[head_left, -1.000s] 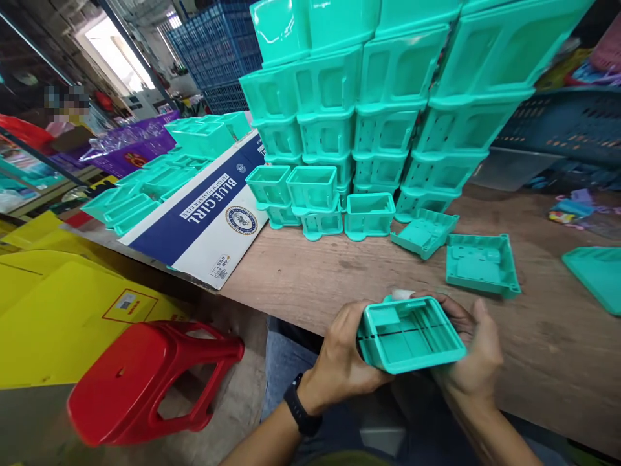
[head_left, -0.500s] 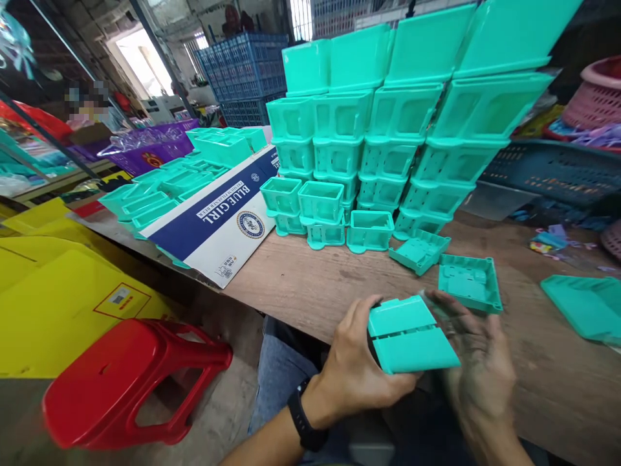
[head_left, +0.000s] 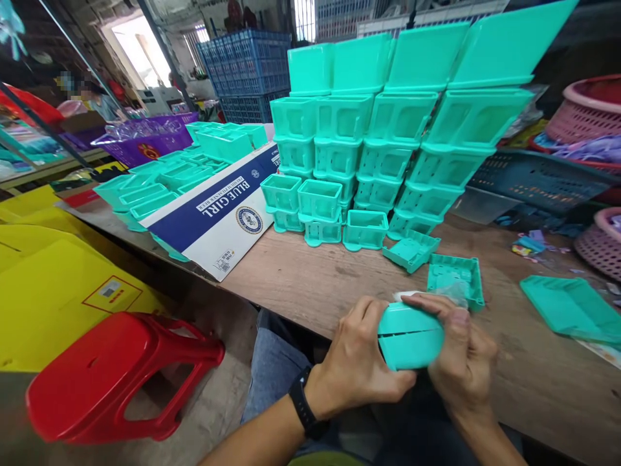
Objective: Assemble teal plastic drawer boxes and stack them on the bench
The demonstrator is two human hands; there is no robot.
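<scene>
Fingers curled part-open at the near edge of a wooden table (head_left: 291,278), the left hand (head_left: 356,353) and right hand (head_left: 463,356) clasp a turquoise plastic box (head_left: 412,340) between them. At left, a carton (head_left: 183,228) bears upside-down "BLUE GIRL," smaller "PREMIUM PILSENER BEER" and a round emblem (head_left: 249,220); a yellow sheet's (head_left: 53,278) label (head_left: 109,289) is illegible.

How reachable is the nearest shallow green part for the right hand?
Probably yes: the shallow green part lies just beyond the right hand, nothing rigid between, but that hand holds a green box.
</scene>
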